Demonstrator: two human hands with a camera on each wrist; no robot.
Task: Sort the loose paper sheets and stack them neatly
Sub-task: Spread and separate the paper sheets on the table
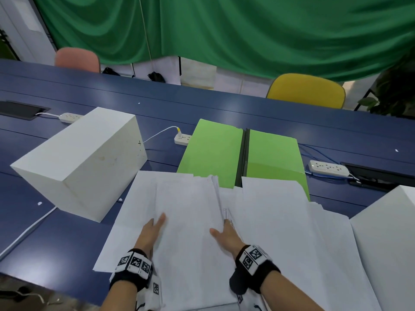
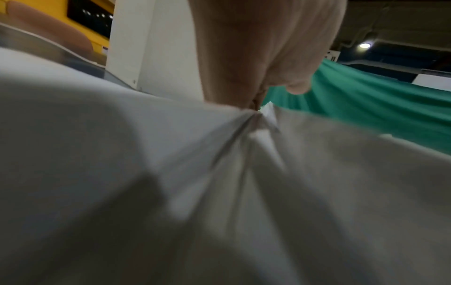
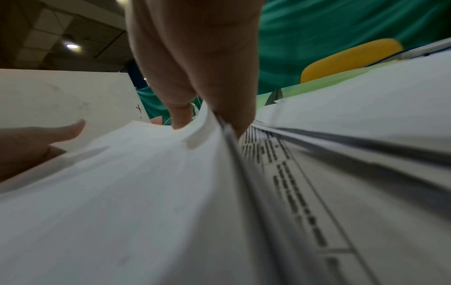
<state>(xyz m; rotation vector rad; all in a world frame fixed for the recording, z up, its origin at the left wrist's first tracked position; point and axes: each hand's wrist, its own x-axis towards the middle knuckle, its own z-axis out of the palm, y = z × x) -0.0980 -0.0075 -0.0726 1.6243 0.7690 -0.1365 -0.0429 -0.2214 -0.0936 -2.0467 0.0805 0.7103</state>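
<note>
A stack of white paper sheets lies in front of me on the blue table, over more loose sheets spread to the right and one sheet jutting out to the left. My left hand grips the stack's left edge. My right hand grips its right edge, thumb on top and fingers tucked under. In the left wrist view my fingers pinch into the paper. The right wrist view shows my fingers below the lifted edge of the stack, with a printed sheet beneath.
Two green folders lie side by side just behind the papers. A white box stands at the left and another white box at the right edge. Power strips with cables sit farther back. A yellow chair stands beyond the table.
</note>
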